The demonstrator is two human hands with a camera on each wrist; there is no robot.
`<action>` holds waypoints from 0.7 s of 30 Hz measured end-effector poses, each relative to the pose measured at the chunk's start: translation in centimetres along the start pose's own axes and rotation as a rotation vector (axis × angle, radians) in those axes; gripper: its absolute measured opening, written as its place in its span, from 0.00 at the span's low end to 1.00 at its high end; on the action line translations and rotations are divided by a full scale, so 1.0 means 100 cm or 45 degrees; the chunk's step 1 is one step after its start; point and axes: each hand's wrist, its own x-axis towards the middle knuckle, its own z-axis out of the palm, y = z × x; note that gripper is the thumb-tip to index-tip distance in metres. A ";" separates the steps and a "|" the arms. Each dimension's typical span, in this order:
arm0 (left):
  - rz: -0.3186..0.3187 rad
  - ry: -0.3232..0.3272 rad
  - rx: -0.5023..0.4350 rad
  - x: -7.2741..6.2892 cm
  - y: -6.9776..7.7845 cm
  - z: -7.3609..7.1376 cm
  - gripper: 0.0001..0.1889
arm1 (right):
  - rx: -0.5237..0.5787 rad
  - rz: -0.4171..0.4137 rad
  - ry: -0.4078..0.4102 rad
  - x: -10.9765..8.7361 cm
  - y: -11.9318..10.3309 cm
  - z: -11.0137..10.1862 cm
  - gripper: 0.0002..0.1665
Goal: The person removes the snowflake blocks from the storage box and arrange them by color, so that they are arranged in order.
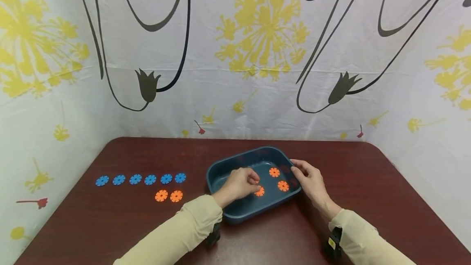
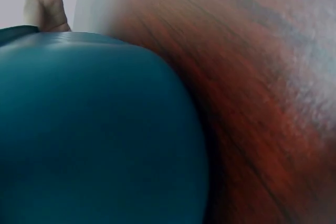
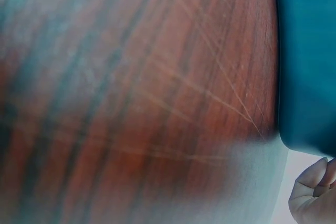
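Observation:
A dark teal plastic tray point(image 1: 244, 212) stands at an angle on the table. My left hand point(image 1: 239, 183) reaches over its near left side, fingers bent toward the thumb, low among orange notched discs. One orange disc point(image 1: 259, 191) lies by the thumb tip. A bit of orange shows between thumb and fingers; whether they pinch a disc is hidden. Two more, an upper orange disc point(image 1: 274, 172) and a lower orange disc point(image 1: 283, 186), lie to the right. My right hand point(image 1: 312, 181) holds the tray's right end, thumb at the rim. The left wrist view shows mostly tray wall point(image 2: 100, 129).
Left of the tray, a row of several blue notched discs point(image 1: 135, 179) lies on the dark red-brown table point(image 1: 110, 224). Below the row's right end are two orange discs point(image 1: 176, 196). Behind the table hangs a patterned white cloth point(image 1: 206, 105).

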 end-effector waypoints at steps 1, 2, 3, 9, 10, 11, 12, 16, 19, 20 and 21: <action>-0.003 0.000 0.010 0.001 0.000 0.000 0.11 | -0.002 0.001 0.002 0.000 0.000 0.000 0.20; -0.007 -0.001 0.016 0.002 0.001 0.001 0.11 | -0.002 0.003 0.003 0.001 0.000 0.000 0.20; -0.016 -0.002 0.026 0.003 0.001 0.001 0.11 | -0.002 0.004 0.004 0.001 -0.001 0.000 0.20; -0.020 0.003 0.079 0.007 -0.003 0.004 0.10 | 0.008 0.015 -0.001 0.001 -0.001 0.001 0.20; -0.016 0.004 0.089 0.007 -0.003 0.005 0.10 | 0.007 0.016 -0.002 0.002 -0.001 0.000 0.21; -0.011 0.004 0.098 0.007 -0.004 0.005 0.10 | 0.007 0.017 -0.002 0.002 -0.001 0.000 0.21; -0.005 0.001 0.102 0.007 -0.004 0.006 0.10 | 0.006 0.017 -0.001 0.002 -0.002 0.000 0.21; 0.014 -0.003 0.128 0.006 -0.004 0.007 0.11 | 0.003 0.023 0.006 0.002 -0.002 0.000 0.20; 0.030 -0.010 0.154 0.005 -0.005 0.008 0.11 | 0.010 0.027 0.007 0.002 -0.002 0.000 0.20; 0.034 -0.013 0.163 0.005 -0.005 0.008 0.11 | 0.013 0.028 0.006 0.001 -0.002 0.000 0.20; 0.037 -0.017 0.173 0.005 -0.006 0.009 0.11 | 0.016 0.029 0.005 0.001 -0.002 0.000 0.20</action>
